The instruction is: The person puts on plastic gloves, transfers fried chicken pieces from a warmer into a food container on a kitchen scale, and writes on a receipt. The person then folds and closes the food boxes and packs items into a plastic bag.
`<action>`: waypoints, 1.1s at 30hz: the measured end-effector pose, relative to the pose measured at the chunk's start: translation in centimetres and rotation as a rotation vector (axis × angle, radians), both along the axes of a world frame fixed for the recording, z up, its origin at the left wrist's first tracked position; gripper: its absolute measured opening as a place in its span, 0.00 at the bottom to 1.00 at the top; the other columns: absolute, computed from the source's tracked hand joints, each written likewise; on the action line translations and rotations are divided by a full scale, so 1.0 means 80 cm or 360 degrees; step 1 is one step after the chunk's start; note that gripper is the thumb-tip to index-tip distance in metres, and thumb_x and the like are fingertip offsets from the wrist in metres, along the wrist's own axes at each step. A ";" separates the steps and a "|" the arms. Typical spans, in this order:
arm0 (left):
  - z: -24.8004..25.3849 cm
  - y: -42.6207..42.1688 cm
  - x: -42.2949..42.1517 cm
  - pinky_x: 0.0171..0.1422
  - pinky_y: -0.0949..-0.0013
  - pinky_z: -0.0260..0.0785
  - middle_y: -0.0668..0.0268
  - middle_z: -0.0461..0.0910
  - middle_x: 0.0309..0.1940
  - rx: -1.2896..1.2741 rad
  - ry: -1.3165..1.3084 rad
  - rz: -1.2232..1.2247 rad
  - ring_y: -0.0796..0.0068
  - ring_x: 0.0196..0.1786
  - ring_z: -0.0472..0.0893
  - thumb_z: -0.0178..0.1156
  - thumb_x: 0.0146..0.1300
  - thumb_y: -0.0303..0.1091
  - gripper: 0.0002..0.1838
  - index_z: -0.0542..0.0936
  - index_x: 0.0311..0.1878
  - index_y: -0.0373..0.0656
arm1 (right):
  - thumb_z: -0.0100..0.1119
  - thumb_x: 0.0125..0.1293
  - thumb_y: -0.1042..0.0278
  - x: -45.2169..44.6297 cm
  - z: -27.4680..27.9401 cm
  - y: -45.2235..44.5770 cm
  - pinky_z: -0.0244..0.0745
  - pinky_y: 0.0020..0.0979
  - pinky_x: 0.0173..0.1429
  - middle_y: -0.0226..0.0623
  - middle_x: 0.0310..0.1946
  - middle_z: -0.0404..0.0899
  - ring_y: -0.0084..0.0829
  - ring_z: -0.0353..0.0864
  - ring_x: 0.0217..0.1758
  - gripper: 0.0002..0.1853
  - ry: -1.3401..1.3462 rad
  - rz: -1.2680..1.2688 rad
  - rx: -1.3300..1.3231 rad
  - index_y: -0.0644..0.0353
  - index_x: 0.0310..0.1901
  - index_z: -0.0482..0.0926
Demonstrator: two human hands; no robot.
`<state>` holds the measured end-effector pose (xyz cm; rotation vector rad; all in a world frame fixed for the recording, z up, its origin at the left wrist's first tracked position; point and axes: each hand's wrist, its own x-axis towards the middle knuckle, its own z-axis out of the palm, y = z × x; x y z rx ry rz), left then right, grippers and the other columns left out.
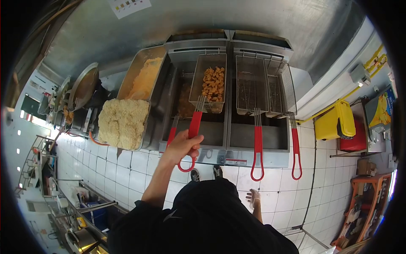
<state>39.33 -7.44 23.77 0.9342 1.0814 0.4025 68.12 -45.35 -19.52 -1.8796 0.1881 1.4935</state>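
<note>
Working at two fryers, left fryer [213, 134] and right fryer [277, 139], with one metal tray [130, 77] beyond the left fryer's left edge. Apparently at the lifting or draining step, with one loaded basket [198, 80] along the left fryer's right edge, toward its rear corner; calling next, in all likelihood, for a level, steady hold. Counting two more wire baskets [249, 91] in the right fryer and four red handles [195, 122] overall. Clamping the loaded basket's handle in the left hand [182, 146]; hanging the gloved right hand [254, 198] free, fingers apart. Seeing browned pieces [213, 84] too heaped to count.
</note>
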 end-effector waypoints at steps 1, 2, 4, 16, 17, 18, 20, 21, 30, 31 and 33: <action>-0.008 0.002 0.001 0.24 0.71 0.65 0.72 0.68 0.21 0.0005 -0.0013 -0.0012 0.79 0.19 0.72 0.62 0.72 0.32 0.11 0.67 0.38 0.44 | 0.55 0.70 0.52 0.002 0.001 0.004 0.74 0.43 0.42 0.46 0.48 0.83 0.42 0.84 0.41 0.25 -0.0027 -0.0018 0.0020 0.57 0.63 0.73; -0.015 0.001 0.004 0.24 0.70 0.66 0.71 0.69 0.21 0.0006 -0.0031 -0.0008 0.79 0.19 0.72 0.62 0.72 0.32 0.11 0.67 0.39 0.44 | 0.55 0.70 0.52 0.002 0.007 0.007 0.74 0.43 0.42 0.46 0.48 0.83 0.42 0.84 0.42 0.25 -0.0054 -0.0038 0.0037 0.57 0.63 0.73; -0.031 -0.009 0.009 0.24 0.70 0.66 0.71 0.69 0.22 -0.0009 -0.0066 0.0006 0.78 0.19 0.72 0.62 0.72 0.32 0.11 0.67 0.40 0.44 | 0.55 0.69 0.52 0.009 0.000 0.009 0.75 0.42 0.42 0.45 0.48 0.83 0.41 0.85 0.41 0.25 -0.0069 -0.0079 0.0018 0.57 0.63 0.74; -0.243 0.005 -0.121 0.43 0.55 0.79 0.56 0.82 0.30 0.0832 0.1034 -0.0057 0.64 0.39 0.86 0.61 0.67 0.52 0.24 0.76 0.44 0.36 | 0.55 0.68 0.51 -0.030 0.004 -0.031 0.75 0.44 0.42 0.46 0.49 0.83 0.41 0.84 0.42 0.25 -0.0044 0.0117 -0.0198 0.56 0.61 0.75; -0.267 0.014 -0.131 0.43 0.55 0.79 0.56 0.83 0.29 0.0947 0.1295 -0.0076 0.64 0.39 0.86 0.64 0.64 0.50 0.23 0.77 0.41 0.35 | 0.55 0.68 0.51 -0.036 0.009 -0.026 0.75 0.45 0.43 0.47 0.51 0.83 0.44 0.84 0.44 0.26 -0.0095 0.0156 -0.0205 0.57 0.62 0.75; -0.286 0.018 -0.144 0.42 0.55 0.80 0.55 0.83 0.28 0.1046 0.1567 -0.0096 0.64 0.39 0.87 0.66 0.61 0.49 0.22 0.78 0.39 0.34 | 0.55 0.68 0.51 -0.044 0.026 -0.018 0.75 0.46 0.43 0.47 0.51 0.82 0.44 0.83 0.44 0.26 -0.0115 0.0227 -0.0251 0.57 0.62 0.75; -0.305 0.034 -0.167 0.39 0.57 0.80 0.55 0.83 0.26 0.0854 0.1452 -0.0036 0.63 0.36 0.87 0.68 0.58 0.43 0.19 0.79 0.35 0.33 | 0.55 0.68 0.51 -0.054 0.059 0.005 0.75 0.48 0.44 0.48 0.51 0.82 0.46 0.83 0.45 0.27 -0.0151 0.0371 -0.0327 0.57 0.63 0.74; -0.308 0.051 -0.174 0.35 0.59 0.80 0.55 0.82 0.24 0.0579 0.1048 0.0044 0.63 0.32 0.87 0.66 0.57 0.38 0.15 0.79 0.34 0.32 | 0.55 0.68 0.51 -0.056 0.067 0.017 0.75 0.49 0.44 0.48 0.51 0.82 0.47 0.83 0.46 0.27 -0.0156 0.0379 -0.0379 0.57 0.64 0.73; -0.226 0.052 -0.192 0.34 0.57 0.79 0.46 0.83 0.22 0.0994 0.1081 0.0145 0.56 0.25 0.86 0.61 0.53 0.34 0.10 0.82 0.27 0.35 | 0.55 0.70 0.47 -0.034 -0.007 0.024 0.71 0.40 0.37 0.43 0.46 0.83 0.39 0.82 0.37 0.25 -0.0072 -0.0042 0.0185 0.53 0.62 0.74; -0.209 0.045 -0.192 0.35 0.57 0.79 0.49 0.83 0.21 0.0724 0.1046 0.0203 0.57 0.27 0.87 0.62 0.52 0.34 0.09 0.82 0.28 0.36 | 0.57 0.70 0.47 -0.041 -0.004 0.021 0.71 0.39 0.37 0.43 0.46 0.83 0.39 0.82 0.36 0.25 -0.0156 -0.0042 0.0311 0.53 0.62 0.74; -0.162 0.024 -0.192 0.33 0.57 0.77 0.51 0.82 0.20 0.0657 0.0869 0.0256 0.59 0.27 0.87 0.64 0.52 0.35 0.11 0.81 0.27 0.34 | 0.59 0.67 0.52 -0.050 0.012 0.037 0.74 0.45 0.36 0.46 0.45 0.82 0.43 0.82 0.36 0.26 -0.0135 -0.0132 0.0153 0.56 0.62 0.74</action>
